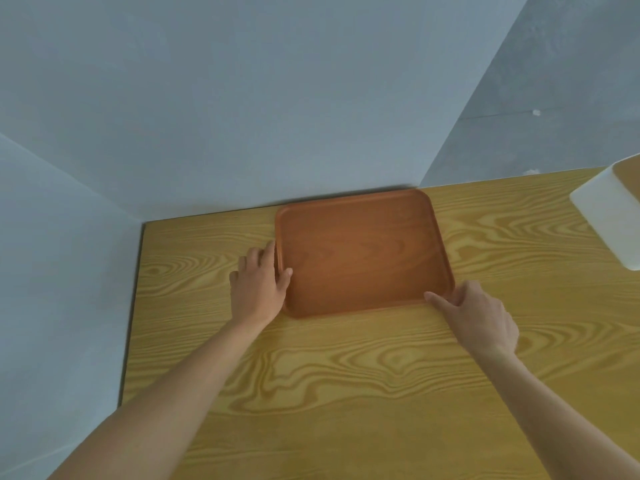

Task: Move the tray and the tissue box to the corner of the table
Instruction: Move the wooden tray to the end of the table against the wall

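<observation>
The brown wooden tray [363, 251] lies flat on the table [346, 375], its far edge against the wall and well short of the left corner. The left hand [258, 287] is clamped on its left rim, thumb over the lip, fingers outside. The right hand [479, 318] touches the near right corner with thumb and forefinger; whether it grips or only presses, I cannot tell. The step seems to be sliding the tray left into the corner: best to keep it flat, pull with the left hand and steer with the right, so it stays square to the wall. The tray is smooth, shallow and round-cornered; the table is glossy yellow wood-grain laminate. The white, boxy tissue box [609, 220] waits at the far right.
</observation>
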`<state>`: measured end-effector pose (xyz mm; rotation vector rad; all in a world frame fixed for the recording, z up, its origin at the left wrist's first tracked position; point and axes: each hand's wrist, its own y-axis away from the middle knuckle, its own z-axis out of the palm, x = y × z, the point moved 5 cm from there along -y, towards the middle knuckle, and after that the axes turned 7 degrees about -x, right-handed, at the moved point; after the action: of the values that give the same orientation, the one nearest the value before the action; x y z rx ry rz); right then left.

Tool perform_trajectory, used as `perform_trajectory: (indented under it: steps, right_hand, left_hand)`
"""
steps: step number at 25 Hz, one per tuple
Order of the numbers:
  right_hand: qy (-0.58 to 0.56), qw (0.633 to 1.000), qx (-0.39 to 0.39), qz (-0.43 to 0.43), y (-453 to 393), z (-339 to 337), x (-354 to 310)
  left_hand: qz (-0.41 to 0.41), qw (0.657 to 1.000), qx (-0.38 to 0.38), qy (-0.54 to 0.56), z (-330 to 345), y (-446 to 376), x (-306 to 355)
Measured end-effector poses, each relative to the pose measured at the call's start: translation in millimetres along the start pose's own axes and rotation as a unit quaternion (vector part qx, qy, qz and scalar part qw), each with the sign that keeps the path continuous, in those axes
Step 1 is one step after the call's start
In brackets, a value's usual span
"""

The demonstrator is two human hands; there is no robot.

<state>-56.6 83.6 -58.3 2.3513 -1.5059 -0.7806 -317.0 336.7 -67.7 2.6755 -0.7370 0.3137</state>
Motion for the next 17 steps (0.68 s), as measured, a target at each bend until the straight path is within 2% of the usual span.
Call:
perform_trajectory:
  steps: [1, 2, 4, 7, 10, 17]
  right_hand:
    - [0.031, 0.996, 0.068, -0.046, 4.4, -3.5, -4.5]
    - [0.043, 0.991, 0.094, -0.083, 5.7, -3.6, -8.1]
    - [0.068, 0.989, 0.041, -0.124, 0.4, 4.0, -11.1]
    - [0.122, 0.983, -0.035, -0.133, -12.7, 15.4, -4.3]
    - [0.141, 0.977, -0.030, -0.156, -17.9, 16.9, 1.1]
    - [0.128, 0.979, -0.033, -0.158, -26.0, 17.8, 7.2]
  left_hand:
    - [0.009, 1.000, -0.003, 0.006, 4.2, 9.6, -0.5]
    - [0.017, 1.000, -0.016, 0.009, 10.6, 19.2, -1.1]
    - [0.035, 0.998, -0.047, -0.001, 24.4, 35.4, -3.2]
    - [0.051, 0.996, -0.067, -0.017, 38.8, 45.7, -9.8]
    - [0.061, 0.996, -0.060, -0.040, 41.6, 45.7, -10.4]
    - [0.033, 0.998, -0.050, 0.003, 43.8, 44.4, -6.4]
